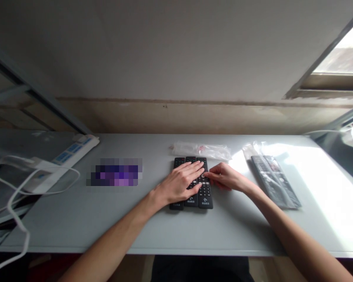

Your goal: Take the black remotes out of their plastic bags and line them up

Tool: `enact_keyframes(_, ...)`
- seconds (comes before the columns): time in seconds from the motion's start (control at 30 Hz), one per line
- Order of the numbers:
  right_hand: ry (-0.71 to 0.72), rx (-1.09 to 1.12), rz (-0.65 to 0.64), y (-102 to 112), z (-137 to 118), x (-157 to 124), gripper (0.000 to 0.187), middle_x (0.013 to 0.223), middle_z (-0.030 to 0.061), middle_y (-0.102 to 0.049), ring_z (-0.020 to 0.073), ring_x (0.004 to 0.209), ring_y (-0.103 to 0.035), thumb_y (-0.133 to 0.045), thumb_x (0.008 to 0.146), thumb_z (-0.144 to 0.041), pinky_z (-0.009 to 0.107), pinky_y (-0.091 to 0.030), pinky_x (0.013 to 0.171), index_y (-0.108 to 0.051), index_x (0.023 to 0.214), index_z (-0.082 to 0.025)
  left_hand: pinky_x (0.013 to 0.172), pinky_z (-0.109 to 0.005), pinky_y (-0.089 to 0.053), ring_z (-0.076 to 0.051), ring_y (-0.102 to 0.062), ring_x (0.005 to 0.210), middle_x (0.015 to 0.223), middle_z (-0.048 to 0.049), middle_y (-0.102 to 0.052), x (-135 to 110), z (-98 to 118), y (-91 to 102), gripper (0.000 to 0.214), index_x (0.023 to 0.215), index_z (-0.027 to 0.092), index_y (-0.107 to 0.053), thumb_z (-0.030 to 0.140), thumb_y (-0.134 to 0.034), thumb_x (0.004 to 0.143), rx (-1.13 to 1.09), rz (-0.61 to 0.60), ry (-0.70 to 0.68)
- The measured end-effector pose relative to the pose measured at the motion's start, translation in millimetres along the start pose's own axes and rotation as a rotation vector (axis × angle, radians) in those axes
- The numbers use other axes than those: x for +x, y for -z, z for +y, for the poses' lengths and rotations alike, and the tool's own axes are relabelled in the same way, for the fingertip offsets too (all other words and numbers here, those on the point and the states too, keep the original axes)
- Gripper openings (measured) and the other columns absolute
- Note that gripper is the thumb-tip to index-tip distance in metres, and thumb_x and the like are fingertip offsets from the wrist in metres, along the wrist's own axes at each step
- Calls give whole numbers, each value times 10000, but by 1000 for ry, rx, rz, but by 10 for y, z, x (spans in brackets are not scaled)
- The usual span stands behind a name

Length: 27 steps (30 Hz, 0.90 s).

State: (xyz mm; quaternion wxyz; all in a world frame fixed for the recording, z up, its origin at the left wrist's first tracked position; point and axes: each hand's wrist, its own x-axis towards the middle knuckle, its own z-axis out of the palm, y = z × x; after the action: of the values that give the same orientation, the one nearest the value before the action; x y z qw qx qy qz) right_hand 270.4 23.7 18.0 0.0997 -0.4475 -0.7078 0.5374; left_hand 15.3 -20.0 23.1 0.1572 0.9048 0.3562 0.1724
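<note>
Three black remotes (205,196) lie abreast, left hand (179,182) spread atop, right hand (225,178) half-curled, touching.

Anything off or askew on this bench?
Nothing spilled or damaged. Three remotes lie flush side by side under the left hand; the right hand touches the rightmost. Only oddities: the bagged remotes sit slanted, and a white cable droops off the table at left.

**Grey Table Under a Sunlit Window**

The pale grey table (76,219) stands against a plain off-white wall (176,51), which rises beyond the left hand (179,182) and right hand (226,180), with a tan band (176,117) along its foot. Up and far right of the right hand, a window (341,55) admits daylight, throwing a bright patch (326,188) on the table. Far left of the left hand, grey frame bars (47,102) slant upward.
</note>
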Motion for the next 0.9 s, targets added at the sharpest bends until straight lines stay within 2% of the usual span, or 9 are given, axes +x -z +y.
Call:
enact_keyframes(0.13, 28, -64, 56, -48, -150, -52, 670, 555, -45, -462, 101, 514, -353, -564, 937, -821, 262, -252, 497, -506, 650, -218, 1348, -508, -341, -261, -404, 1612, 1678, -121, -479, -2, 9, 3, 516, 1562, 183, -571, 346, -592, 1073, -37, 11, 12)
enact_keyframes(0.2, 29, -112, 141, -39, -250, -199, 603, 607, -27, -540, 124, 545, -418, -545, 979, -773, 271, -313, 526, -590, 762, -212, 1342, -512, -351, -260, -420, 1604, 1667, -108, -495, -4, 7, 18, 484, 1535, 195, -605, 330, -588, 1071, -55, 18, 20)
enact_keyframes(0.27, 9, -214, 288, 24, -272, -431, 502, 707, 11, -649, 164, 587, -520, -519, 1031, -696, 299, -389, 567, -661, 947, -222, 1337, -510, -360, -261, -447, 1588, 1652, -109, -515, -2, 4, 38, 467, 1513, 186, -630, 311, -590, 1065, -63, 10, 25)
enact_keyframes(0.37, 43, -508, 612, 216, -40, -831, 438, 945, 110, -728, 254, 784, -644, -465, 1072, -607, 368, -479, 692, -691, 1049, -233, 1341, -506, -355, -259, -470, 1574, 1639, -111, -527, 7, 4, 63, 457, 1496, 172, -647, 295, -596, 1059, -61, 4, 19)
enact_keyframes(0.47, 28, -850, 865, 393, 423, -1124, 485, 1090, 178, -695, 351, 964, -625, -402, 1076, -598, 473, -500, 834, -701, 1052, -217, 1347, -501, -347, -256, -460, 1580, 1646, -114, -515, 12, 7, 72, 457, 1499, 164, -644, 279, -592, 1060, -54, -3, 15)
enact_keyframes(0.57, -31, -980, 905, 408, 819, -1227, 490, 1159, 207, -672, 371, 1005, -617, -405, 1074, -585, 496, -503, 858, -679, 1177, -192, 1344, -506, -353, -255, -450, 1586, 1653, -121, -504, 8, 7, 64, 466, 1513, 165, -632, 266, -593, 1059, -53, -10, 11)
enact_keyframes(0.63, -60, -1030, 931, 334, 938, -1219, 478, 1215, 218, -657, 384, 1051, -617, -425, 1071, -563, 500, -506, 864, -648, 1267, -187, 1339, -511, -362, -254, -442, 1591, 1659, -118, -497, 4, -1, 51, 470, 1519, 176, -627, 264, -593, 1058, -53, -3, 11)
enact_keyframes(0.77, -97, -1119, 965, 162, 887, -1165, 424, 1224, 219, -636, 378, 1055, -614, -415, 1083, -467, 482, -517, 866, -610, 1326, -179, 1347, -487, -346, -233, -434, 1596, 1669, -98, -493, 0, -33, 14, 466, 1522, 189, -621, 263, -582, 1064, -58, 0, 9)
enact_keyframes(0.9, -201, -1156, 905, 131, 788, -1150, 402, 1131, 189, -628, 324, 883, -623, -395, 1089, -437, 396, -487, 674, -583, 1329, -174, 1353, -478, -333, -223, -414, 1607, 1684, -93, -473, 2, -50, -8, 474, 1534, 186, -604, 259, -573, 1067, -57, -11, 8)
